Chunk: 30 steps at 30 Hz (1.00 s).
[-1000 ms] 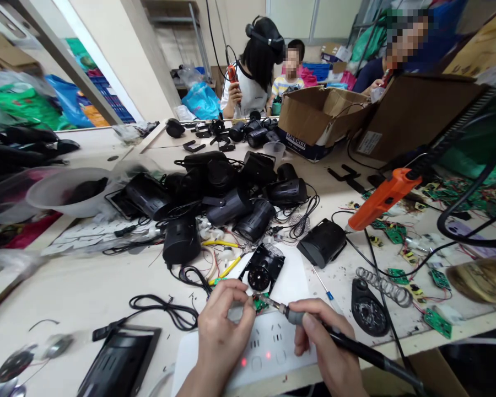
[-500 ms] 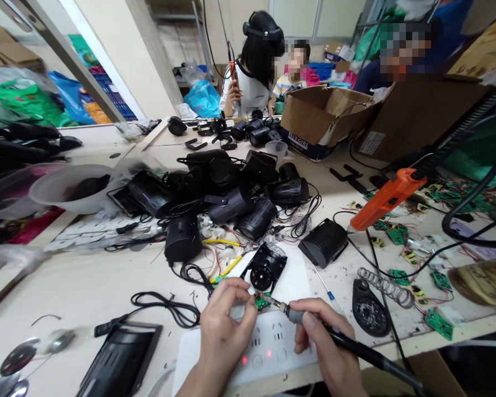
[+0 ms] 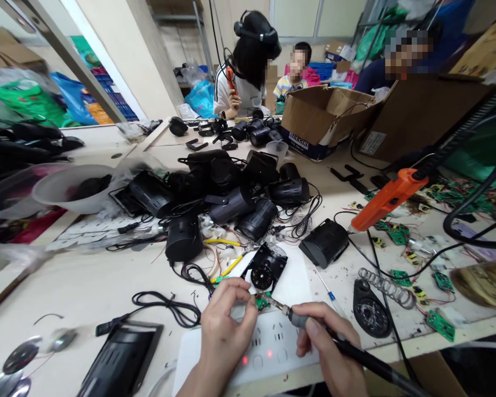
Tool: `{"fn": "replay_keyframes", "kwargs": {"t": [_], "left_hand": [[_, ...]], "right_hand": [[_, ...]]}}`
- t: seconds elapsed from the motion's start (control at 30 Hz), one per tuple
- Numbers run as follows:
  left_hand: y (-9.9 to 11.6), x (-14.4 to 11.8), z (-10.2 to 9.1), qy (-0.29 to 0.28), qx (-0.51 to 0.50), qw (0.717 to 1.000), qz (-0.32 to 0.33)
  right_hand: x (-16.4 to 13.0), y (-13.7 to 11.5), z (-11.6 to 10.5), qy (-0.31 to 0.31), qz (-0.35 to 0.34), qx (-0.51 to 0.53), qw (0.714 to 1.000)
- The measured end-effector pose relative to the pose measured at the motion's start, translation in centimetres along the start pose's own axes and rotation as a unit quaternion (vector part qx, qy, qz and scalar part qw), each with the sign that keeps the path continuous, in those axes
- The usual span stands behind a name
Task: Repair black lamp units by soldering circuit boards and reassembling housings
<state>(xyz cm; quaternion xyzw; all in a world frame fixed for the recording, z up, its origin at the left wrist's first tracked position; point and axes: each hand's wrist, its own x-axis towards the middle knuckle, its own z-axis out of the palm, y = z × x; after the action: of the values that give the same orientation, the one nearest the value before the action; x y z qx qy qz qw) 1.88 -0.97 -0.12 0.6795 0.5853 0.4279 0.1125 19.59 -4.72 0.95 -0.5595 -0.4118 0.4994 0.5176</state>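
Observation:
My left hand [image 3: 227, 328] pinches a small green circuit board [image 3: 263, 301] just above a white power strip [image 3: 268, 347] at the near table edge. My right hand [image 3: 328, 350] grips a black soldering iron [image 3: 314, 325] like a pen, its metal tip touching the board. Right behind the board lies an open black camera part [image 3: 265, 268] with a round ring, on a white sheet.
A heap of black camera housings [image 3: 227, 193] and wires fills the table's middle. An orange electric screwdriver [image 3: 386, 199] hangs at right over green circuit boards [image 3: 438, 322]. Cardboard boxes [image 3: 326, 118] stand behind it. A black panel [image 3: 122, 361] lies near left. Three people sit at the far side.
My hands and the iron hold almost still on the board. The person in the headset across the table has shifted a little to the left.

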Motion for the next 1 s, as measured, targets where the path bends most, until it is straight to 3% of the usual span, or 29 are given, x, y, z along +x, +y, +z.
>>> {"fn": "replay_keyframes", "kwargs": {"t": [0.23, 1.0], "left_hand": [[0.0, 0.0, 0.0, 0.003, 0.004, 1.0, -0.002], [-0.2, 0.1, -0.1, 0.001, -0.004, 1.0, -0.024]], "right_hand": [[-0.2, -0.2, -1.7, 0.028, 0.011, 0.111, 0.993], [-0.3, 0.0, -1.1, 0.046, 0.013, 0.081, 0.996]]}}
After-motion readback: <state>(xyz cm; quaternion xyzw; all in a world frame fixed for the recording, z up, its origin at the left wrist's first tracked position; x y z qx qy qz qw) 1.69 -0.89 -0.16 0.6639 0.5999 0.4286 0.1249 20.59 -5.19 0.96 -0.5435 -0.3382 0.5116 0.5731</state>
